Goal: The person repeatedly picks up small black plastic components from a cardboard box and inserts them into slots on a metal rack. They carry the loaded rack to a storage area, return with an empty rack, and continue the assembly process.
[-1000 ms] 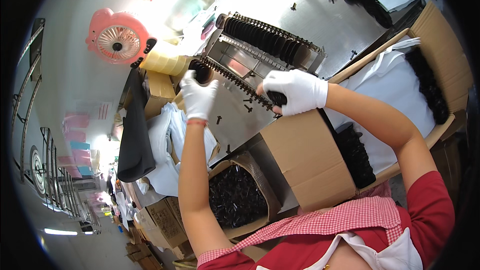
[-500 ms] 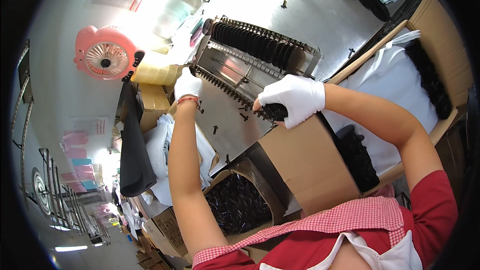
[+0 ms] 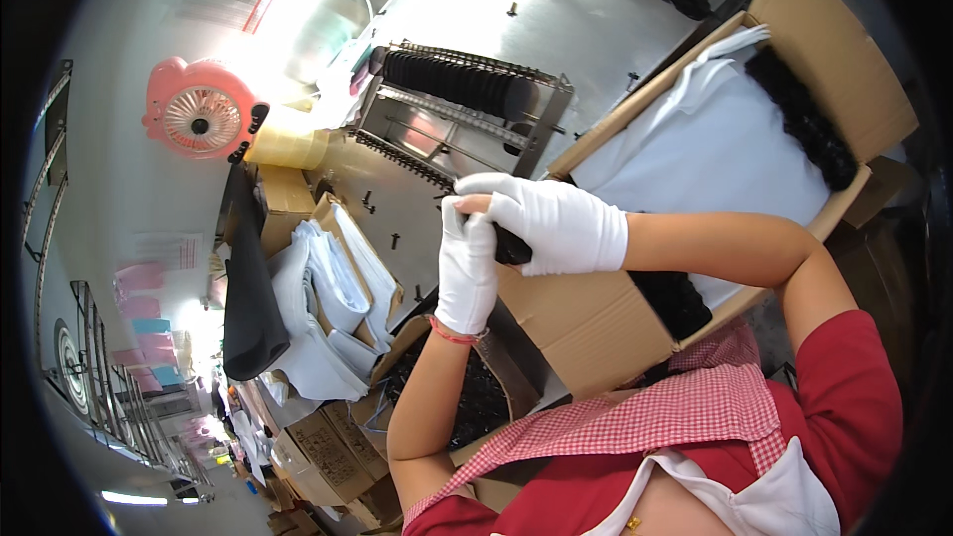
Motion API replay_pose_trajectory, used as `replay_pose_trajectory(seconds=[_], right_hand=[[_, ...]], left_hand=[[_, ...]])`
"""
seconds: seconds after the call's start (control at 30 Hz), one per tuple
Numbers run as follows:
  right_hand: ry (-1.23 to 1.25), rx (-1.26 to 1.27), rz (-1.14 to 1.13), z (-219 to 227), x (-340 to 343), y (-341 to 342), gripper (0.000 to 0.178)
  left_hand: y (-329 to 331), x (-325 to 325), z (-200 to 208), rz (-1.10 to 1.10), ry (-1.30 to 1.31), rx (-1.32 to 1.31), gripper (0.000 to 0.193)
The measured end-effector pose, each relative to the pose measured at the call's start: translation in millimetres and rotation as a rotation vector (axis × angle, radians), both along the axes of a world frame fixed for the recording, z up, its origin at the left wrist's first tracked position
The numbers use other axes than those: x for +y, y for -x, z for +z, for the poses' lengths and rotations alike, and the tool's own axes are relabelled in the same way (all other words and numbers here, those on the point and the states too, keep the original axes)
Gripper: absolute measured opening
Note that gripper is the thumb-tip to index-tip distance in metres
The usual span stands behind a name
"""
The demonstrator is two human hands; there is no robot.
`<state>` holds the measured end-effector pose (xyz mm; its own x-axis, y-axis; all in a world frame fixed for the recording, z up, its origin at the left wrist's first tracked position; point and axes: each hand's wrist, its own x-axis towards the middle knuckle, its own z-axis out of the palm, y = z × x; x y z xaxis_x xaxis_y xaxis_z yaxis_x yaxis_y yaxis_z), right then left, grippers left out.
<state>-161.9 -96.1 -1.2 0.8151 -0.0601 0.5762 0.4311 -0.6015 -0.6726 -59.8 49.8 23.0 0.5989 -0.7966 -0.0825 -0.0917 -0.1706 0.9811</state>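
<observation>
My right hand [image 3: 561, 228], in a white glove with bare fingertips, is closed around a black piece [image 3: 510, 246] that shows under its palm; its exact kind is hidden. My left hand [image 3: 467, 273], gloved the same way, meets the right one at the fingertips. Its fingers are curled in, and what they hold, if anything, is hidden. Just beyond both hands stands a metal rack [image 3: 552, 129] with toothed rails. A row of thin black discs [image 3: 447, 79] stands on edge along the rack's far side.
An open cardboard box [image 3: 685, 50] with white sheets and black pieces stands on the right. Small dark screws [image 3: 395, 240] lie on the metal table [image 3: 397, 273]. White sheets [image 3: 333, 288] fill a box at left, near a pink fan [image 3: 202, 109]. Below sits a bin of black parts [image 3: 476, 392].
My left hand has left the rack's near left corner and come right and nearer to meet my right hand. My right hand has shifted slightly left, still holding the black piece. The view has turned somewhat.
</observation>
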Motion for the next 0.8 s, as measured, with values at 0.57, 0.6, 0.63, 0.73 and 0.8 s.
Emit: replay_pose_trajectory(seconds=[0.57,0.6,0.63,0.73,0.8], right_hand=[[-1.494,0.554,-0.312,-90,-48,122,0.055],[-1.427,0.493,-0.244,-104,-42,122,0.056],[-1.361,0.430,-0.176,-126,-36,121,0.058],[-1.186,0.463,-0.287,-111,-21,123,0.064],[-1.189,0.440,-0.348,-105,-20,122,0.065]], left_hand=[[48,-132,-38,-0.867,-0.736,-0.437,0.049],[45,-135,-46,-0.908,-0.711,-0.421,0.045],[41,-137,-52,-0.949,-0.690,-0.408,0.041],[39,-134,-40,-0.844,-0.746,-0.319,0.052],[40,-127,-40,-0.657,-0.722,-0.219,0.060]])
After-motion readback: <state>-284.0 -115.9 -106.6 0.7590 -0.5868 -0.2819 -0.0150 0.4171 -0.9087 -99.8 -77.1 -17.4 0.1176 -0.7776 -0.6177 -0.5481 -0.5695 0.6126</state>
